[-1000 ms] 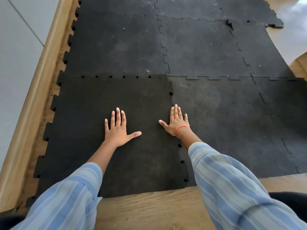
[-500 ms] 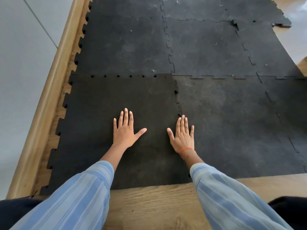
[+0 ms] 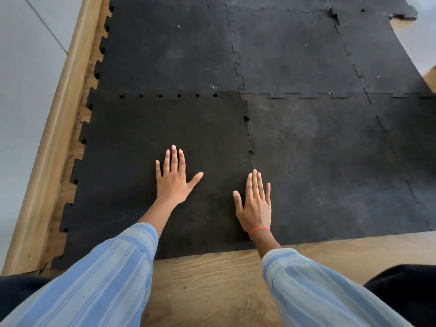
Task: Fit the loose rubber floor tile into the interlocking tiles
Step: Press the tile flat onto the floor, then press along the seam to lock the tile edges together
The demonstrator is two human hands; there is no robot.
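Both my hands lie flat, palms down, fingers spread, nothing held in either grip.

Left hand (image 3: 173, 179): pressed on the loose rubber floor tile (image 3: 132, 161), near its middle, thumb splayed toward the right. The grip is fully opened out, only the palm and fingers touching the rubber.

Right hand (image 3: 256, 204): also opened flat, laid over the seam where the loose tile's right edge meets the neighbouring tile (image 3: 330, 166). The thumb rests on the loose tile; the outer fingers lie on the neighbour. An orange thread band (image 3: 259, 230) circles this wrist.

The loose tile is the darker square at the near left corner of the interlocking tiles (image 3: 283, 50). Its far edge sits against the tile behind it, with a row of small holes showing along that joint. On the right edge, beyond my right hand, a few tabs look not quite seated, with small gaps beside them. The toothed left edge lies free over the wooden floor (image 3: 212, 291), close to the wooden skirting (image 3: 47, 161). The near edge is straight and ends on bare floor.

Blue striped sleeves (image 3: 106, 279) cover both forearms.
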